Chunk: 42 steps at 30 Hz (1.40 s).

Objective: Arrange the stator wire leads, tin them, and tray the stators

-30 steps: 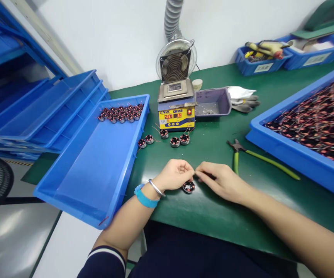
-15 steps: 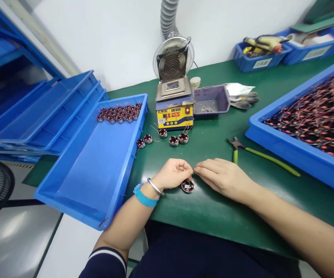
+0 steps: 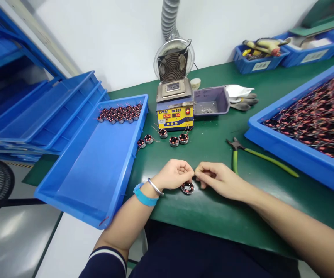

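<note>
You sit at a green table (image 3: 213, 208) against a white wall (image 3: 111, 38). Your left hand (image 3: 175, 174) and right hand (image 3: 219, 178) meet at the near edge, fingers pinched together on something too thin to see, just above a small wound coil (image 3: 187, 188) that lies on the mat. A long blue tray (image 3: 97, 170) hangs over the left edge. A yellow solder pot (image 3: 175, 112) stands further back, with green pliers (image 3: 256, 156) to your right.

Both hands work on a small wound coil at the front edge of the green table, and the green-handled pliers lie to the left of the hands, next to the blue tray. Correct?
Not quite. In the head view the green-handled pliers lie to the right of the right hand, not left. The rest holds: left hand and right hand meet over the coil.
</note>
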Each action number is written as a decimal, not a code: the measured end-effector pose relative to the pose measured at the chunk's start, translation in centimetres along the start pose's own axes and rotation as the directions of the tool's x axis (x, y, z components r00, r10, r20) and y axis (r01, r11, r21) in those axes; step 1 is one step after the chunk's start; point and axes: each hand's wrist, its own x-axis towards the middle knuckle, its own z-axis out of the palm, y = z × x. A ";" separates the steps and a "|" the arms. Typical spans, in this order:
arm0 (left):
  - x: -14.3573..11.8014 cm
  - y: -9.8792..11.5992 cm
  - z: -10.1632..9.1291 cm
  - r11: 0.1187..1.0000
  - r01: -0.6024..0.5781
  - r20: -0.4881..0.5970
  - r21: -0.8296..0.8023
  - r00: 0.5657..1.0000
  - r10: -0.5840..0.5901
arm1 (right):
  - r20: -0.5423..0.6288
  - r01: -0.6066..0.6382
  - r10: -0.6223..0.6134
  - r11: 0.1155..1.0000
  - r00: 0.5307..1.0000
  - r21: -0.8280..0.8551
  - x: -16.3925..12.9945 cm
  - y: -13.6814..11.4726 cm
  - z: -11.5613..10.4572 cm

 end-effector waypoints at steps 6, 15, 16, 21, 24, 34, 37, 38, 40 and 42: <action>0.3 -0.2 -0.3 0.999 0.035 0.004 -0.036 0.999 -0.035 | 0.074 0.440 -0.597 0.495 0.799 -0.749 -0.4 0.7 -0.8; 0.2 -0.1 -0.4 0.999 0.032 0.041 -0.026 0.999 -0.030 | 0.042 0.400 -0.513 0.613 0.857 -0.681 -0.1 0.8 -0.5; 0.2 -0.1 -0.4 0.999 0.030 0.048 -0.026 0.998 -0.029 | -0.010 0.357 -0.466 0.692 0.885 -0.627 0.0 0.9 -0.7; 0.5 -0.3 0.3 0.997 0.029 -0.068 -0.072 0.997 -0.034 | -0.280 0.138 -0.261 0.909 0.924 -0.393 0.3 0.9 -2.3; 0.8 -0.3 0.9 0.990 -0.017 -0.213 -0.138 0.977 -0.013 | -0.213 0.159 -0.245 0.922 0.946 -0.353 0.3 0.5 -1.3; 1.6 0.5 -0.7 0.899 -0.396 -0.746 -0.188 0.653 0.132 | -0.195 0.206 -0.331 0.855 0.923 -0.476 0.3 0.7 2.6; 1.7 0.6 -1.5 0.879 -0.423 -0.776 -0.220 0.622 0.105 | -0.180 0.236 -0.356 0.849 0.917 -0.472 0.4 0.9 2.2; 1.6 0.6 -1.5 0.875 -0.424 -0.770 -0.232 0.630 0.101 | -0.177 0.247 -0.360 0.855 0.916 -0.457 0.4 0.9 2.1; 1.6 0.6 -1.6 0.873 -0.420 -0.758 -0.247 0.646 0.096 | -0.180 0.257 -0.340 0.893 0.923 -0.369 0.4 0.7 1.9; 1.4 0.6 -1.5 0.876 -0.418 -0.752 -0.240 0.651 0.105 | -0.191 0.218 -0.253 0.958 0.948 -0.186 0.4 0.3 1.5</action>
